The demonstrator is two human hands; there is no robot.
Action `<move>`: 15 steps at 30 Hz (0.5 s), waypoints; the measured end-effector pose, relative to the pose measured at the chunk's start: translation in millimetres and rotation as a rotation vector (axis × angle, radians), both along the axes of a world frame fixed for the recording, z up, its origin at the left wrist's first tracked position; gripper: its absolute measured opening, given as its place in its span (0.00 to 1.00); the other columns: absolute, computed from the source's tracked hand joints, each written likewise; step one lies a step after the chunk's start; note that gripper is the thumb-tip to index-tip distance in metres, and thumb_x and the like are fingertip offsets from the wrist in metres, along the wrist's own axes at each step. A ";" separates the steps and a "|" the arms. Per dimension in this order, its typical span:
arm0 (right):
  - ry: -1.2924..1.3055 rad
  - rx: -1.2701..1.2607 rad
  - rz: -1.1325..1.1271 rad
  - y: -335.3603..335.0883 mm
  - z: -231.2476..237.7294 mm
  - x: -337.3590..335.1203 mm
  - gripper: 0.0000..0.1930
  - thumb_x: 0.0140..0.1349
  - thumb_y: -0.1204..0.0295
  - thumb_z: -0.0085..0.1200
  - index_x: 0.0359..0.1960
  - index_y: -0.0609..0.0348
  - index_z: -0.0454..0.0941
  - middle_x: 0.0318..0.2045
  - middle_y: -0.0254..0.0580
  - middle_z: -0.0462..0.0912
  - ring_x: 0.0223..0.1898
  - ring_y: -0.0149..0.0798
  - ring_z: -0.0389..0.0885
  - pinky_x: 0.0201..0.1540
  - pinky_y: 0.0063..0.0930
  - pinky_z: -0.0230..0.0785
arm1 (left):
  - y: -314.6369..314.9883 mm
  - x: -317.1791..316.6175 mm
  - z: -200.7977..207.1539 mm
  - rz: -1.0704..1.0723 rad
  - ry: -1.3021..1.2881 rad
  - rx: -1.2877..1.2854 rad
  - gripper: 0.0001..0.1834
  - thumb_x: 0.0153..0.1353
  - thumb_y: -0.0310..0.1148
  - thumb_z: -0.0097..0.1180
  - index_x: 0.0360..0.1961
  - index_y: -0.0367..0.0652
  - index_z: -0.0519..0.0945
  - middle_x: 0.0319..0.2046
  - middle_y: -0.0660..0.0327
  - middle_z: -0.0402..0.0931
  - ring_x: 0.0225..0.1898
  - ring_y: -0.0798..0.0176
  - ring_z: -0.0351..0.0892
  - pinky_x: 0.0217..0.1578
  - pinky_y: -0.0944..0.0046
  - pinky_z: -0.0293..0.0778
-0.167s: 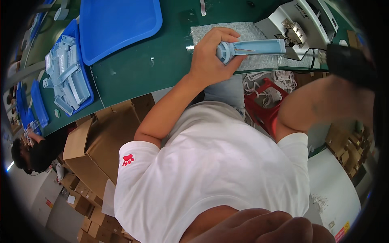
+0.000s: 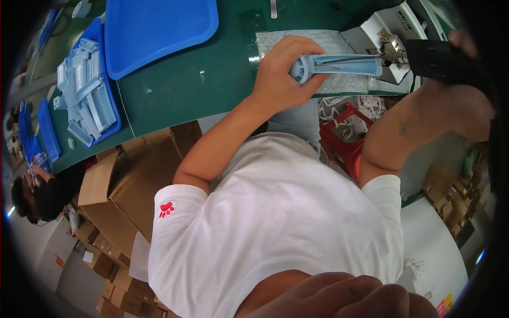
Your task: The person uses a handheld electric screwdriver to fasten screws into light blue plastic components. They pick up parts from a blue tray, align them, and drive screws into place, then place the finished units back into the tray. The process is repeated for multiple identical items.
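At the left end of the green worktop (image 2: 169, 93), a co-worker's hand (image 2: 36, 168) shows beyond a narrow blue tray (image 2: 47, 127). A second blue tray (image 2: 114, 126), near the worktop's front edge, holds a heap of loose pale-blue parts (image 2: 87, 98); a larger blue tray (image 2: 159, 34) lies just to its right. Farther right, a metal strip (image 2: 273, 7) lies well back from the front edge.

The left hand (image 2: 283, 74), near the front edge, is closed round the round end of a pale-blue casing (image 2: 360, 67), held over bubble wrap (image 2: 326, 38). The casing lies open side up, a thin wire (image 2: 328, 67) visible inside. It is judged part assembled: wire in, no cover on; whether anything inside is fastened cannot be told.

At the right end, before a white machine (image 2: 379, 24), the right hand (image 2: 460, 99) grips a black tool (image 2: 437, 59). A dark rod (image 2: 363, 57), in line with it, reaches over the casing; contact cannot be told. The hands are apart.
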State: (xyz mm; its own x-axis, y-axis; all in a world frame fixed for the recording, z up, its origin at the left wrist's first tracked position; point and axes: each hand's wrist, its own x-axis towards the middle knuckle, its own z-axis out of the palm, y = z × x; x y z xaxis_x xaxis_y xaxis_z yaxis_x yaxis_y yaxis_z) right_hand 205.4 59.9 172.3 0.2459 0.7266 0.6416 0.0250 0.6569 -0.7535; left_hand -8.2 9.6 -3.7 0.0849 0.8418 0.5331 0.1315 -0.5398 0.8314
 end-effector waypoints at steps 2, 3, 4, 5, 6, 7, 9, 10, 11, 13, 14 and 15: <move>-0.007 -0.005 -0.003 2.6 -4.0 -2.4 0.34 0.71 0.31 0.35 0.50 0.52 0.70 0.33 0.42 0.76 0.20 0.34 0.72 0.18 0.25 0.69 | 0.0 -0.1 0.3 0.006 -0.003 0.008 0.22 0.46 0.23 0.77 0.44 0.40 0.84 0.43 0.53 0.84 0.44 0.54 0.85 0.46 0.60 0.79; -0.008 -0.008 -0.006 2.5 -5.2 -2.8 0.34 0.71 0.31 0.35 0.50 0.52 0.70 0.33 0.42 0.76 0.20 0.34 0.72 0.18 0.25 0.69 | 0.1 0.2 0.1 0.011 -0.006 0.009 0.22 0.46 0.23 0.77 0.44 0.40 0.84 0.43 0.53 0.84 0.44 0.53 0.85 0.46 0.59 0.79; -0.008 -0.010 -0.008 2.6 -5.8 -3.2 0.34 0.71 0.31 0.35 0.50 0.52 0.70 0.34 0.42 0.76 0.20 0.34 0.72 0.19 0.25 0.69 | 0.1 0.5 -0.2 0.015 -0.010 0.010 0.22 0.45 0.23 0.77 0.44 0.40 0.84 0.43 0.53 0.84 0.44 0.53 0.85 0.46 0.59 0.79; -0.010 -0.012 -0.012 3.0 -6.7 -3.9 0.34 0.70 0.31 0.36 0.50 0.52 0.70 0.34 0.42 0.75 0.21 0.34 0.72 0.19 0.26 0.69 | -0.2 0.7 -0.8 0.018 -0.013 0.011 0.22 0.45 0.23 0.77 0.44 0.40 0.84 0.43 0.53 0.84 0.44 0.53 0.85 0.46 0.59 0.79; -0.009 -0.013 -0.016 3.3 -6.9 -4.1 0.34 0.70 0.31 0.36 0.50 0.53 0.70 0.34 0.42 0.75 0.21 0.34 0.72 0.20 0.26 0.69 | 0.3 0.7 -0.7 0.019 -0.011 0.014 0.22 0.45 0.23 0.77 0.43 0.40 0.84 0.43 0.53 0.84 0.44 0.53 0.85 0.46 0.59 0.79; -0.012 -0.013 -0.021 3.6 -7.0 -4.2 0.34 0.70 0.32 0.36 0.50 0.53 0.70 0.34 0.42 0.75 0.21 0.34 0.72 0.20 0.26 0.69 | 0.6 0.9 -0.6 0.019 -0.008 0.016 0.22 0.45 0.23 0.77 0.43 0.40 0.84 0.43 0.53 0.84 0.44 0.53 0.85 0.45 0.59 0.79; -0.010 -0.015 -0.024 4.3 -7.0 -4.4 0.35 0.70 0.32 0.37 0.49 0.53 0.70 0.34 0.43 0.75 0.21 0.35 0.72 0.21 0.27 0.69 | 0.5 0.8 -0.3 0.023 -0.003 0.014 0.22 0.45 0.23 0.77 0.43 0.40 0.84 0.43 0.53 0.84 0.44 0.53 0.85 0.45 0.59 0.79; -0.008 -0.015 -0.025 4.3 -8.2 -5.6 0.35 0.70 0.32 0.37 0.49 0.54 0.70 0.34 0.43 0.75 0.22 0.35 0.72 0.21 0.27 0.69 | 0.1 0.5 -0.2 0.027 -0.001 0.010 0.22 0.45 0.23 0.77 0.43 0.40 0.84 0.43 0.53 0.84 0.44 0.53 0.85 0.45 0.59 0.79; -0.005 -0.015 -0.027 3.9 -7.6 -5.5 0.35 0.70 0.32 0.37 0.49 0.54 0.70 0.35 0.43 0.75 0.22 0.35 0.72 0.22 0.27 0.69 | -0.2 0.3 -0.1 0.031 0.001 0.007 0.22 0.45 0.23 0.77 0.43 0.40 0.84 0.43 0.53 0.84 0.44 0.53 0.85 0.45 0.59 0.79; -0.003 -0.016 -0.035 2.6 -8.4 -5.4 0.35 0.69 0.32 0.38 0.49 0.55 0.70 0.35 0.43 0.75 0.22 0.35 0.72 0.22 0.28 0.70 | 0.2 0.7 0.4 0.032 0.001 0.013 0.21 0.45 0.24 0.77 0.42 0.41 0.83 0.42 0.53 0.84 0.44 0.53 0.85 0.45 0.60 0.79; -0.004 -0.014 -0.039 1.8 -7.5 -4.6 0.35 0.69 0.32 0.38 0.49 0.55 0.70 0.35 0.44 0.75 0.22 0.35 0.72 0.23 0.28 0.70 | 0.4 1.0 0.6 0.033 0.001 0.016 0.21 0.45 0.24 0.77 0.42 0.41 0.83 0.42 0.53 0.84 0.44 0.53 0.85 0.45 0.60 0.79; -0.002 -0.013 -0.040 1.0 -9.0 -5.8 0.35 0.69 0.32 0.38 0.49 0.55 0.71 0.35 0.44 0.75 0.23 0.35 0.72 0.23 0.28 0.70 | 0.2 1.1 0.1 0.034 -0.003 0.013 0.21 0.45 0.24 0.78 0.42 0.41 0.83 0.42 0.53 0.84 0.43 0.53 0.85 0.44 0.60 0.79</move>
State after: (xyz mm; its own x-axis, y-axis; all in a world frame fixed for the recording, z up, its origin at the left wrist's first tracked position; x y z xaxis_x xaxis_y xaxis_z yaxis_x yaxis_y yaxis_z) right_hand 199.7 60.9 163.3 0.2733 0.7247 0.6326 0.0522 0.6455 -0.7620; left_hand -7.1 9.7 -3.7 0.0545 0.8369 0.5446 0.1474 -0.5461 0.8246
